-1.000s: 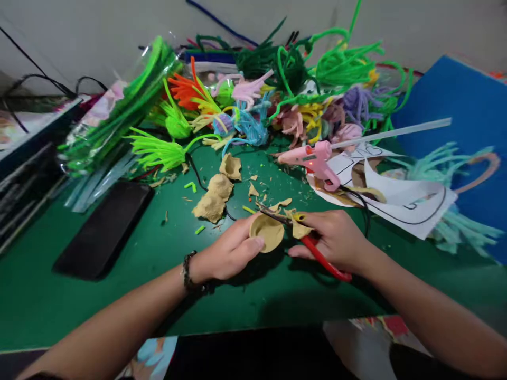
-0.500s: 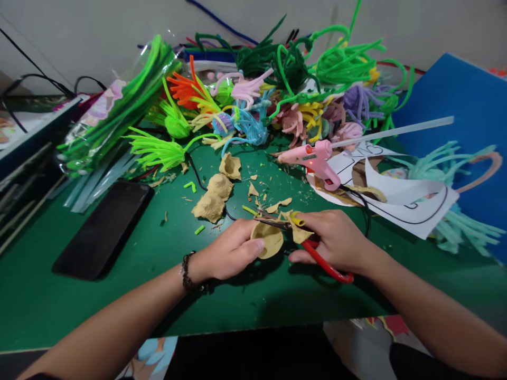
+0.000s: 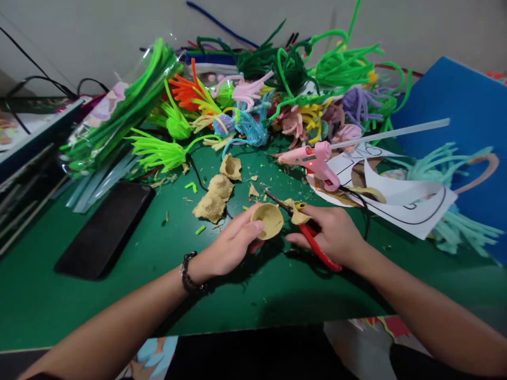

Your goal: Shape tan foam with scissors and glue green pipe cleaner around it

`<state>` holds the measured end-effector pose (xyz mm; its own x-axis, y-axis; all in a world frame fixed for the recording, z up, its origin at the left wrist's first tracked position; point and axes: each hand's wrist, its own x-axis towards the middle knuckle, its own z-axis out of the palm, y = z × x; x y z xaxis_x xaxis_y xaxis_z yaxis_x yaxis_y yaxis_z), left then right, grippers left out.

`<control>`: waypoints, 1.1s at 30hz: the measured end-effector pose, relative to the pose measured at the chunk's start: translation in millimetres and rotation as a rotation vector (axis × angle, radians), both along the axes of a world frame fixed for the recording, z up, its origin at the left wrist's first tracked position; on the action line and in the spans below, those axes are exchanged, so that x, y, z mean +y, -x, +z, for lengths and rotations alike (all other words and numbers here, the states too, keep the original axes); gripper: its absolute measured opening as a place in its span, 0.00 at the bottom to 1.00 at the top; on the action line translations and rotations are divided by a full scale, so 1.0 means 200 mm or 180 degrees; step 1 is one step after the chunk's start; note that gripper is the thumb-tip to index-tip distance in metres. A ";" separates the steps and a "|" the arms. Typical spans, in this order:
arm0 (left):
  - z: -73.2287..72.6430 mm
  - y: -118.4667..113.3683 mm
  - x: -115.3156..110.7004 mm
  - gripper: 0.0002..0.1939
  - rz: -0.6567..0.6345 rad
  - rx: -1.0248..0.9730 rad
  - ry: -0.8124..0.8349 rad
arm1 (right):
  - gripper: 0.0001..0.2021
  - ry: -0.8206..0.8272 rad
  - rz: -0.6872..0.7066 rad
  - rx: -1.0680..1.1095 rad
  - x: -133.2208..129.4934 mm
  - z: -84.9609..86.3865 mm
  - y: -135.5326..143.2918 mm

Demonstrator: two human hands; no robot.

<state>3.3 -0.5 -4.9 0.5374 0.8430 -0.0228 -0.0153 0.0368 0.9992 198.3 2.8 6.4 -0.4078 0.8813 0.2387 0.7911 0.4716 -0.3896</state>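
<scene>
Between thumb and fingers, my left hand [image 3: 233, 244] grips a small tan cup [image 3: 270, 220] that looks like moulded pulp, its hollow facing up toward me. My right hand [image 3: 330, 235] is closed on red-handled scissors [image 3: 317, 248], whose dark blades point up and left, apart from the cup. A torn tan scrap [image 3: 298, 214] lies against the scissors near the right fingers. Beyond my left hand rest more rough tan cup pieces [image 3: 209, 206], with small tan scraps [image 3: 252, 190] scattered beside them.
A pink glue gun [image 3: 311, 161] with a long glue stick lies on cut white paper [image 3: 415, 211]. A black phone [image 3: 105, 229] is at left. Bundled pipe cleaners [image 3: 158, 150] line the back of the green table [image 3: 237, 301]; a blue board [image 3: 439, 105] stands at right.
The scissors have come away from the cup's rim and sit slightly to the right. My left hand has raised the cup a little, and its round hollow shows more fully.
</scene>
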 end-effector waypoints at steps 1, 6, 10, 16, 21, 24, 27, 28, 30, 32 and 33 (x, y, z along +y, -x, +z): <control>0.00 0.00 0.00 0.12 0.0012 -0.0022 0.0000 | 0.29 0.0016 0.0002 0.0042 0.00 0.00 0.00; -0.01 0.01 0.01 0.16 0.0187 -0.0043 -0.0333 | 0.32 -0.0036 0.0082 0.0088 0.02 -0.01 -0.03; 0.01 0.03 0.05 0.20 0.0570 0.1001 -0.1722 | 0.31 0.0092 0.0145 0.0108 0.04 -0.02 -0.04; 0.02 0.06 0.09 0.23 0.0140 0.3297 -0.2989 | 0.30 0.0154 0.0060 0.0138 0.04 -0.02 -0.05; 0.03 0.06 0.09 0.21 0.0168 0.2612 -0.2145 | 0.28 0.0135 -0.0002 0.0077 0.04 -0.02 -0.06; 0.03 0.06 0.08 0.23 0.0374 0.2200 -0.1474 | 0.28 0.0193 -0.0015 0.0034 0.04 -0.02 -0.05; 0.03 0.05 0.08 0.23 0.0644 0.2015 -0.1288 | 0.28 0.0191 0.0005 -0.0011 0.04 0.00 -0.04; 0.02 0.05 0.08 0.22 0.0686 0.1907 -0.1268 | 0.28 0.0180 0.0013 -0.0035 0.04 0.00 -0.04; 0.01 0.05 0.07 0.21 0.0720 0.1618 -0.1173 | 0.28 0.0147 0.0027 -0.0101 0.03 0.01 -0.03; 0.00 0.04 0.07 0.21 0.0786 0.1326 -0.0988 | 0.27 0.0127 0.0038 -0.0186 0.03 0.00 -0.03; -0.01 0.04 0.07 0.22 0.0852 0.1214 -0.0879 | 0.27 0.0133 0.0055 -0.0227 0.03 0.00 -0.02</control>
